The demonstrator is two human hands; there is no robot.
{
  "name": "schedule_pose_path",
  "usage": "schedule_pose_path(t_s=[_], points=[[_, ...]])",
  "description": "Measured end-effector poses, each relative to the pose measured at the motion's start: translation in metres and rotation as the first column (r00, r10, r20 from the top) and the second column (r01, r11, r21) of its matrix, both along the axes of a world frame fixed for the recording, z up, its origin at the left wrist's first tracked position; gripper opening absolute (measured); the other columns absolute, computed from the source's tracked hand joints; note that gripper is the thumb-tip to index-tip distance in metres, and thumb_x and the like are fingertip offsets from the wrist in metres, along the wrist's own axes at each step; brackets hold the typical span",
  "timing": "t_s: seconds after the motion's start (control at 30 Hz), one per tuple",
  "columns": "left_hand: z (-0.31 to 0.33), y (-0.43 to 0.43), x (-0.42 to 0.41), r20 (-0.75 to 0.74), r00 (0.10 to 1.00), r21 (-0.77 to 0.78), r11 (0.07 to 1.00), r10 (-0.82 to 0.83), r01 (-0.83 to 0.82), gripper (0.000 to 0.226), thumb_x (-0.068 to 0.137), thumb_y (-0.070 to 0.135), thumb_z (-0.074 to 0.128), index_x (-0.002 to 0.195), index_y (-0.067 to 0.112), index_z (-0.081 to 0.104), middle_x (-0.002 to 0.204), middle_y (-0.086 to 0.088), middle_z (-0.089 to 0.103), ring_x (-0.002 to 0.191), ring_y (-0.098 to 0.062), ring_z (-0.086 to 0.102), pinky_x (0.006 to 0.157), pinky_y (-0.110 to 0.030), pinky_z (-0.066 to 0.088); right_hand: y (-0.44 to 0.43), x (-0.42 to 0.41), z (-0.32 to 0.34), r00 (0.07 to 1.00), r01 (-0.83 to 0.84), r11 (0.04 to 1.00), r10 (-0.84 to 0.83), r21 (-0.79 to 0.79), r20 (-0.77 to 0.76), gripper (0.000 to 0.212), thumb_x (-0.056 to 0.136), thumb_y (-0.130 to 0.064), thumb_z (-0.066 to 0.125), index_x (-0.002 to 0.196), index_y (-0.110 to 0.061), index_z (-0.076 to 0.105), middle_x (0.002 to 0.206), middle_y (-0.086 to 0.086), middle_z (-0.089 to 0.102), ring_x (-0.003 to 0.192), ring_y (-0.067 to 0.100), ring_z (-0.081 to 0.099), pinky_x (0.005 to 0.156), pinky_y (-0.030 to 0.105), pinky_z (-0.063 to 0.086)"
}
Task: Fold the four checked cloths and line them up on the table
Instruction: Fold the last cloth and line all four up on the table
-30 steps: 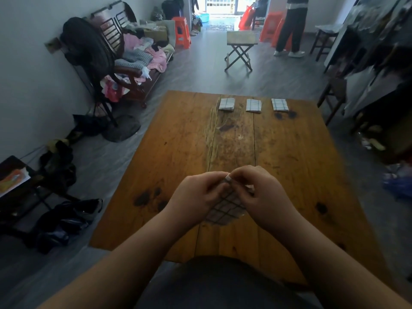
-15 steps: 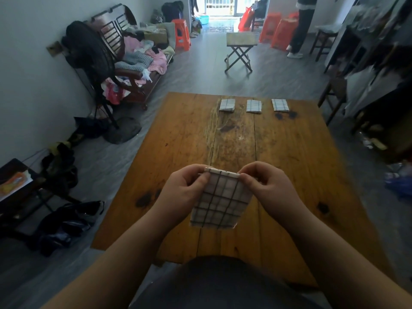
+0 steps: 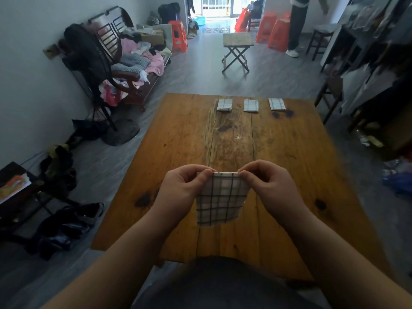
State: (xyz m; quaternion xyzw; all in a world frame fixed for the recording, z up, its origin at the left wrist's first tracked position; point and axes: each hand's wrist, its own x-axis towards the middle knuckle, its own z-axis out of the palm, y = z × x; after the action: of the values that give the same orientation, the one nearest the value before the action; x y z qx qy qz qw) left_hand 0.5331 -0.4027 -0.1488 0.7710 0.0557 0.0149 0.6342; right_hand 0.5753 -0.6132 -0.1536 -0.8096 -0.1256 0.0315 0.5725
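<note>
A white cloth with dark checks hangs folded above the near half of the wooden table. My left hand pinches its upper left corner and my right hand pinches its upper right corner, so the folded top edge is stretched level between them. Three folded checked cloths lie in a row near the table's far edge: the left cloth, the middle cloth and the right cloth.
A folding stool stands on the floor beyond the table. A bench piled with clothes and a black fan are at the left. A person's legs and orange stools are at the far end.
My hands were bunched together over the cloth a second ago. They have since drawn apart and lifted, and the cloth now hangs spread flat between them.
</note>
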Motion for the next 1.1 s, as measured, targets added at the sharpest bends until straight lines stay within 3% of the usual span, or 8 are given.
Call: schedule_pose_path(t_s=[0.1,0.33,0.77,0.93,1.1], points=[[-0.001,-0.001,-0.001,-0.023,0.999,0.003,1.000,-0.029,0.029,0.011,0.095,0.023,0.064,0.099,0.024,0.075,0.096,0.011,0.074,0.093,-0.006,0.069,0.074,-0.026,0.060,-0.002,-0.003,-0.001,1.000,0.007,1.000,-0.007,0.010,0.013,0.007,0.093,-0.021,0.066,0.090,-0.024,0.072,0.088,-0.010,0.072,0.087,0.008,0.068,0.073,0.027,0.058],[-0.004,-0.005,0.000,-0.001,0.999,0.108,0.994,-0.034,0.034,0.009,0.092,0.024,0.069,0.091,0.026,0.077,0.091,0.013,0.074,0.090,-0.004,0.067,0.072,-0.022,0.059,-0.005,-0.009,-0.002,0.999,-0.040,0.999,0.040,-0.033,-0.008,0.008,0.094,-0.019,0.066,0.091,-0.024,0.072,0.088,-0.015,0.072,0.087,0.002,0.067,0.074,0.017,0.056],[-0.020,-0.001,-0.008,-0.064,0.997,-0.088,0.995,-0.051,0.046,0.016,0.097,0.018,0.060,0.104,0.016,0.074,0.102,0.001,0.076,0.097,-0.014,0.071,0.075,-0.026,0.059,-0.014,-0.010,-0.004,0.999,0.010,0.998,-0.007,0.057,-0.042,0.009,0.095,-0.018,0.064,0.087,-0.017,0.070,0.087,0.000,0.070,0.086,0.015,0.067,0.078,0.037,0.060],[-0.021,-0.003,-0.007,-0.031,0.998,0.064,0.996,-0.052,0.054,0.014,0.096,0.020,0.062,0.099,0.024,0.074,0.096,0.007,0.076,0.094,-0.011,0.071,0.078,-0.030,0.061,-0.017,-0.012,-0.004,1.000,-0.010,0.988,0.008,-0.154,-0.011,0.008,0.096,-0.018,0.063,0.091,-0.024,0.067,0.087,-0.008,0.068,0.083,0.000,0.063,0.067,0.019,0.052],[-0.012,-0.011,-0.002,0.021,0.988,0.277,0.950,-0.155,0.144,0.014,0.095,0.020,0.064,0.094,0.032,0.073,0.091,0.011,0.075,0.090,-0.002,0.069,0.078,-0.026,0.060,-0.015,-0.012,0.003,0.988,-0.132,0.936,0.150,-0.325,0.028,0.010,0.093,-0.032,0.065,0.102,-0.034,0.069,0.094,-0.020,0.068,0.092,-0.006,0.062,0.076,0.018,0.055]])
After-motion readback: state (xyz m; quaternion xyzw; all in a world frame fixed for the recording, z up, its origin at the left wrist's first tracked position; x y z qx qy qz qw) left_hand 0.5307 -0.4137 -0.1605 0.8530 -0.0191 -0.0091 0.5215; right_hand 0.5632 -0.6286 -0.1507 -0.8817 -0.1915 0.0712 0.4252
